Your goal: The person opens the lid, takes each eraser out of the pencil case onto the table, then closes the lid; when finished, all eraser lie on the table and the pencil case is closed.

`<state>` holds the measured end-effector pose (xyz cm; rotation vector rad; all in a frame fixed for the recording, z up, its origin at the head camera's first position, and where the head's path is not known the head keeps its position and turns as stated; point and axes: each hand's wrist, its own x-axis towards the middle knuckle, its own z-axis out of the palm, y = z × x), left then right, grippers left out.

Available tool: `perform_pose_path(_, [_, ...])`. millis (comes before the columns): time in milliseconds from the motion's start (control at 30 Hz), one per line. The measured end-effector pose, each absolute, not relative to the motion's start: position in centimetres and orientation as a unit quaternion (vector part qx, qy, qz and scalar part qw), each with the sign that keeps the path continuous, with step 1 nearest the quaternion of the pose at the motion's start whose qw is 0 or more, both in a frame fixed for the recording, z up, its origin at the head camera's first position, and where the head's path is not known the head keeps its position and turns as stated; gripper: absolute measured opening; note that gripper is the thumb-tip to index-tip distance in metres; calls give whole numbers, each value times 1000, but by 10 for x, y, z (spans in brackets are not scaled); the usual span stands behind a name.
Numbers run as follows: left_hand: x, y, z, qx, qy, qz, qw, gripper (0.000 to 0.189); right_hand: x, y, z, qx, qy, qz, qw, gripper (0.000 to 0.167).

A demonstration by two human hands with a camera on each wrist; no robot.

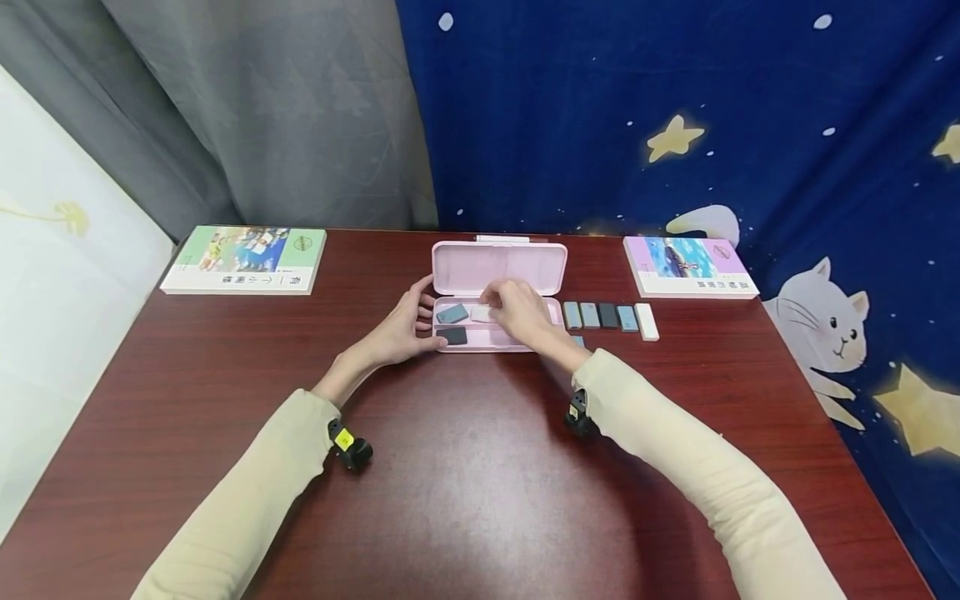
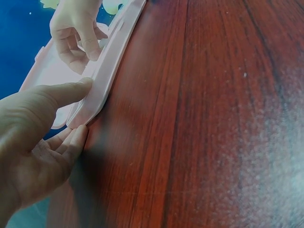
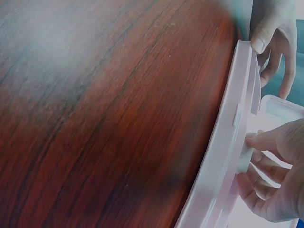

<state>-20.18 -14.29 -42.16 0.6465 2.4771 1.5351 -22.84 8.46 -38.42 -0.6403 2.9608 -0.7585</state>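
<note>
A pink pencil case lies open on the table, its lid tipped back. My left hand grips the case's left end, thumb at the front corner and fingers along the side. Over the case, my right hand pinches a white eraser in the back compartment; the right wrist view shows this pale block between thumb and fingers. To its left in that compartment lies a blue-grey eraser, tilted. A dark eraser is in the front compartment. The right hand hides part of the case's interior.
Right of the case stands a row of several erasers, including a dark one and a white one. Another blue eraser is partly hidden by the right wrist. A green book lies back left, a purple book back right.
</note>
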Motion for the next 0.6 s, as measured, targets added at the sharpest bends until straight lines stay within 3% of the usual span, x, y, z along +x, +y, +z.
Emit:
perform_pose_path(200, [-200,-142,-419,214,834,504,72,105,-229,91,-383,-208,937,-280,5,20])
perform_pose_path(600, [-194,-136,-415,209,860,464,43,100,-231,106,-374,-214,920,-327,-16,39])
